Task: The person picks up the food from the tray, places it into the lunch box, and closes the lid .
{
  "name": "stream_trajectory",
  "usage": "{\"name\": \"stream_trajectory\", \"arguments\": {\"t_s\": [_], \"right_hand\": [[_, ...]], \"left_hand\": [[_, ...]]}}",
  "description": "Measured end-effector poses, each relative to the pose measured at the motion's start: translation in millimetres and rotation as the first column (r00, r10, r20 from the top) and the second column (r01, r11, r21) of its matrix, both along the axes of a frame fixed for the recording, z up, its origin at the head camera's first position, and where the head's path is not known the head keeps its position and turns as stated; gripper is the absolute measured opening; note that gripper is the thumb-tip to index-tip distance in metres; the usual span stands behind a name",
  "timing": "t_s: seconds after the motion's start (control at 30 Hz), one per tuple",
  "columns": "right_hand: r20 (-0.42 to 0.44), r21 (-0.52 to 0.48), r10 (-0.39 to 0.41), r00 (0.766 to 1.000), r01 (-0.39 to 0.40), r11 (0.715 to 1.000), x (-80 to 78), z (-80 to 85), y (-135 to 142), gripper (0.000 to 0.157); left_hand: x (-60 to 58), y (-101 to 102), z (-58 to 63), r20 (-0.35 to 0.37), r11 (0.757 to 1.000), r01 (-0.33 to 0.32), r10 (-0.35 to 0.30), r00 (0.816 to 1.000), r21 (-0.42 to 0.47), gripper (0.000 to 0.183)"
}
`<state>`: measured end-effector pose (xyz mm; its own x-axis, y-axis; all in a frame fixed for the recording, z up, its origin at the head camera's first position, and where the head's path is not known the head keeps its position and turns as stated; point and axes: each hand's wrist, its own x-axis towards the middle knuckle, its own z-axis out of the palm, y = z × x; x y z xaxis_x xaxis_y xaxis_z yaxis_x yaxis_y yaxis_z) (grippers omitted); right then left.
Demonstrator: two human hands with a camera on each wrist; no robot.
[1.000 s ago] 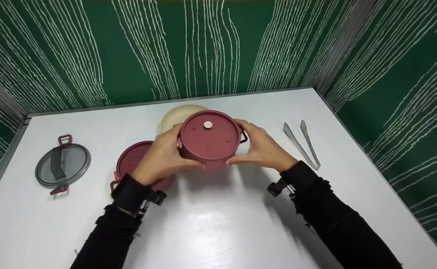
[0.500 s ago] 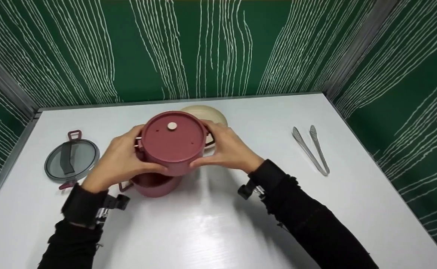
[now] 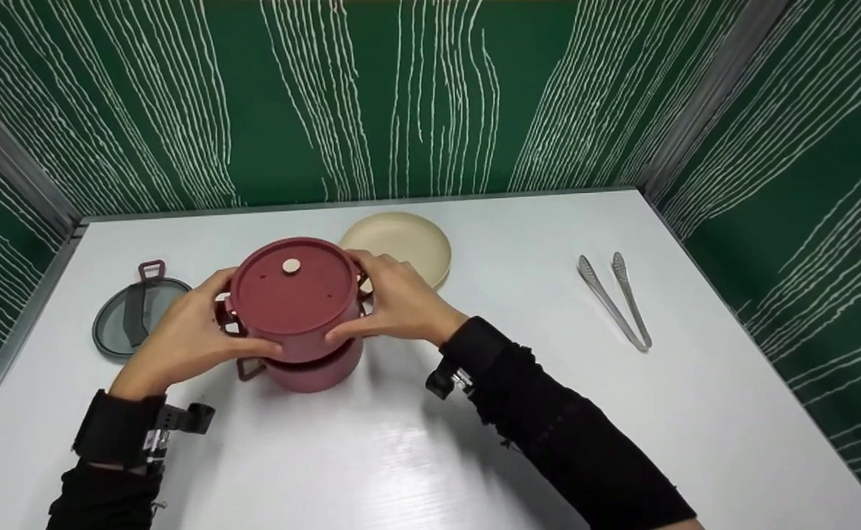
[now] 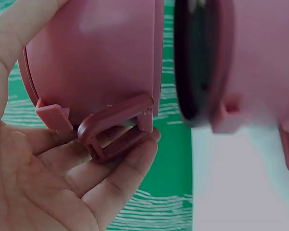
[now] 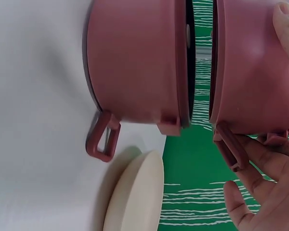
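Observation:
Both hands hold a red two-handled pot [image 3: 294,305], its flat red top bearing a small cream knob. My left hand [image 3: 187,335] grips its left side, thumb on the front wall and fingers by the loop handle [image 4: 118,120]. On the other side, my right hand [image 3: 404,302] grips the pot with thumb in front and fingers near the right handle [image 5: 231,149]. Directly beneath is a second red pot [image 3: 316,375] standing on the table. A narrow gap separates the two in the wrist views. The held pot mostly hides the lower pot's top.
Behind the pots lies a cream plate [image 3: 401,246]. At the left rests a glass lid [image 3: 117,324] with a red loop handle, partly covered by the left hand. Metal tongs [image 3: 618,302] lie spread on the right of the white table [image 3: 430,442]. Green walls enclose the back and sides.
Both hands have carried the pot leftward from in front of the cream plate to above the second pot, then lowered it closer. More of the plate shows now.

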<state>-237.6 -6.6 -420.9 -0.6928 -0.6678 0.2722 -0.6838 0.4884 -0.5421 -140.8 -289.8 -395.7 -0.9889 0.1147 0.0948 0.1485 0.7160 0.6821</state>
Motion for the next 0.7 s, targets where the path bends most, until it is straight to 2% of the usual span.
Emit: {"name": "stream_trajectory", "arguments": {"t_s": [0.23,0.7], "right_hand": [[-0.005,0.053,-0.014,1.000,0.014,0.999,0.1,-9.7,-9.7,0.117],[-0.005,0.064,-0.023,1.000,0.023,0.998,3.4,-15.0,-5.1,0.118]], "left_hand": [[3.7,-6.8,-10.0,0.041,1.000,-0.015,0.015,0.999,0.009,0.110],[4.3,-3.3,-19.5,0.034,1.000,-0.024,0.023,0.999,0.020,0.115]]}}
